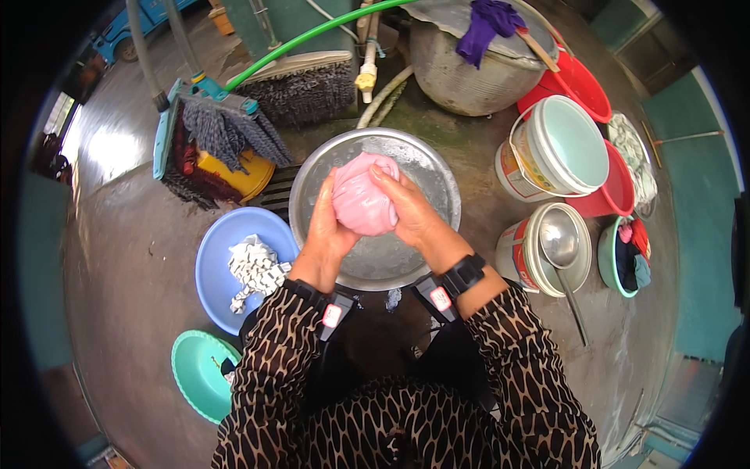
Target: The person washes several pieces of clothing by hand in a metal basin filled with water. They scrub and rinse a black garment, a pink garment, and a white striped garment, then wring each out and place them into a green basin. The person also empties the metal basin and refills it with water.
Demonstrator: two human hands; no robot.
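Note:
Between my two hands is a wet pink cloth (pixel 364 196), bunched into a ball above a wide metal basin (pixel 375 264) that holds sudsy water. My left hand (pixel 329 225) cups the cloth from the left side. From the right, my right hand (pixel 407 205) presses on it, the thumb lying over its top. To the left of the metal basin, a blue plastic basin (pixel 214 269) contains a black-and-white patterned cloth (pixel 258 269). The underside of the pink cloth is hidden.
A green basin (pixel 196 375) sits at the lower left. Mops (pixel 217 129) and a broom (pixel 304 85) stand upper left, near a green hose (pixel 316 32). On the right are a white bucket (pixel 515 170), another bucket with a metal ladle (pixel 559 237), and a large metal pot (pixel 469 76).

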